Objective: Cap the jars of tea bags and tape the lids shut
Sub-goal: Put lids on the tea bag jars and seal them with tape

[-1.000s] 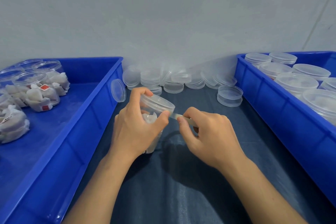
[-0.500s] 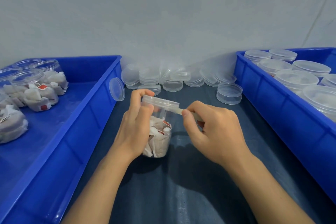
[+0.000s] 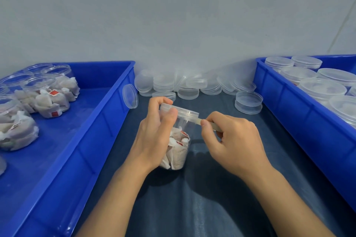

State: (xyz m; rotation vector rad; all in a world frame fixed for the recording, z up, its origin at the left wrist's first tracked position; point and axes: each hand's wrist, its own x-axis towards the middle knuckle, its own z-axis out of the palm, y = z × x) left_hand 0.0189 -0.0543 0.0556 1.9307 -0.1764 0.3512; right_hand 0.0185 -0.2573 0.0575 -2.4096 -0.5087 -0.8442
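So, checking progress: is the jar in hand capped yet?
Capped: a clear lid sits on the jar gripped by the left hand.

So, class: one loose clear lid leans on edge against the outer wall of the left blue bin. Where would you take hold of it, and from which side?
Pinch the leaning lid across its thin rim at the top edge, coming down from above. It stands nearly upright against the left bin, so its flat faces point sideways and the bin blocks the left. The top rim looks free, probably the easiest hold.

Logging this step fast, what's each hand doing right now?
Left hand: grips the clear plastic jar of tea bags at its translucent lid.
Right hand: pinches a strip of clear tape running to the lid's edge.
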